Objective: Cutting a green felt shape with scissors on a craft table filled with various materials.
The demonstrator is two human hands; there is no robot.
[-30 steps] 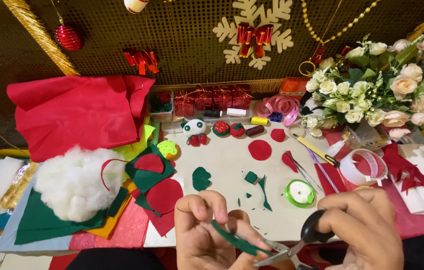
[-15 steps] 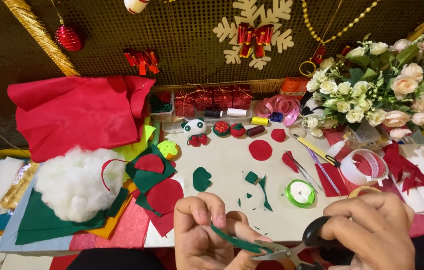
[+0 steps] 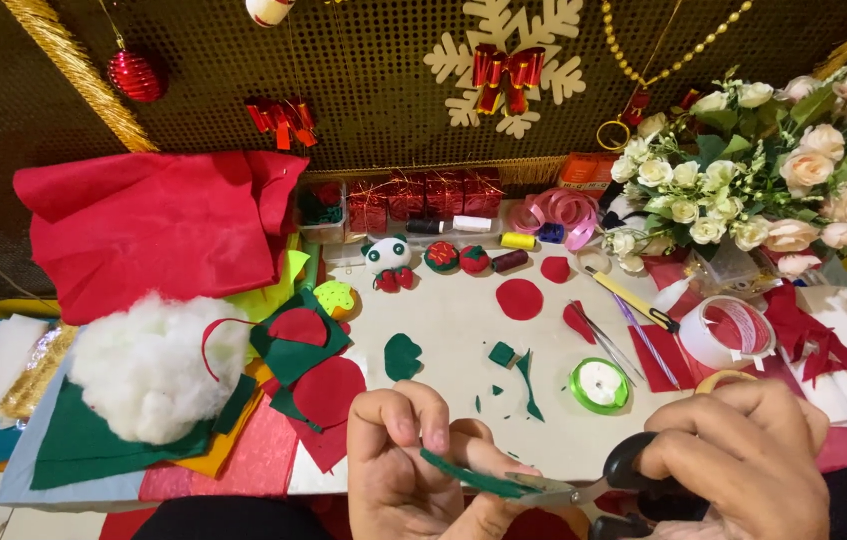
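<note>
Head view: left hand [image 3: 414, 465] at near edge of tabletop [image 3: 464, 330], fingers [image 3: 399, 420] pinched shut on a green felt strip [image 3: 469, 478]. Right hand [image 3: 739, 455] just beside it, fingers curled through black handles of scissors [image 3: 584, 488], gripping them; blades touching right end of the strip, nearly closed on it. Compared with a second ago: both hands raised a little further into frame, blades closer in on the felt, strip held at much the same slant. Reads as a cut under way along the strip, trimming not finished.

Rest of tabletop unchanged: green felt scraps [image 3: 514, 365] and a small green leaf shape [image 3: 402, 355] toward the middle, red felt circle [image 3: 519, 298] beyond them, green ribbon spool [image 3: 600, 384] near right hand. White stuffing [image 3: 154, 365] on stacked felt sheets [image 3: 84, 445] at left near corner, folded red cloth [image 3: 154, 225] behind it along far left edge. Small panda toy [image 3: 387, 258] and red gift boxes [image 3: 424, 195] at far edge, pink ribbon roll [image 3: 559, 210] beside them. Bouquet of pale roses [image 3: 764, 185] at far right corner, tape roll [image 3: 739, 330] below it. Snowflake ornament [image 3: 509, 65] and red bauble [image 3: 136, 75] on mesh wall behind.
</note>
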